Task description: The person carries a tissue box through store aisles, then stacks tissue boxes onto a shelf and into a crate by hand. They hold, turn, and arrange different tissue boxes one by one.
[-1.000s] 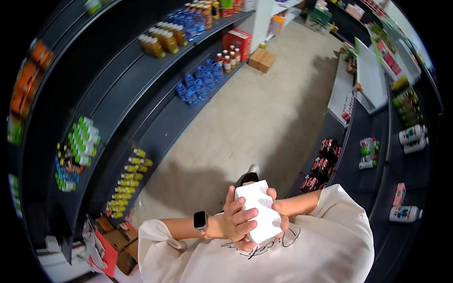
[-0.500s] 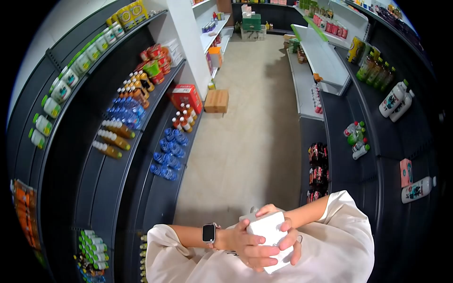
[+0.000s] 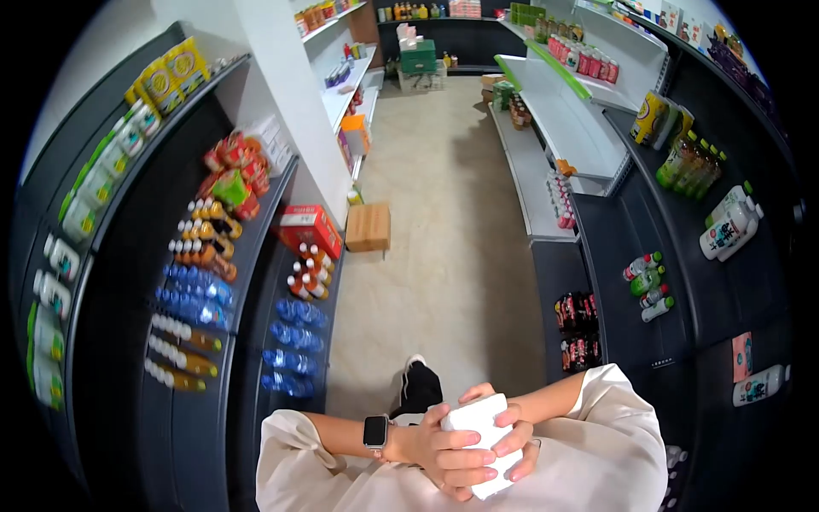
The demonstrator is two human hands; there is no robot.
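A white rectangular pack (image 3: 483,435) is held upright in front of my shirt, between both hands. My left hand (image 3: 444,452), with a watch (image 3: 375,432) on its wrist, wraps its fingers across the near face from the left. From the right, my right hand (image 3: 512,431) curls its fingers round the pack's edge and face. Both hands touch the pack, and their fingertips are close together. The pack's far side is hidden.
Dark shelves with bottles (image 3: 288,360) line the left, beside a red box (image 3: 309,229). A cardboard box (image 3: 368,227) stands on the floor (image 3: 426,282). Shelves on the right hold white bottles (image 3: 729,232) and dark packs (image 3: 577,312). A green crate (image 3: 418,57) is far ahead.
The view has tilted up and moved forward along the aisle, with the cardboard box now nearer. A foot and dark trouser leg show again below. Both hands keep hold of the white pack.
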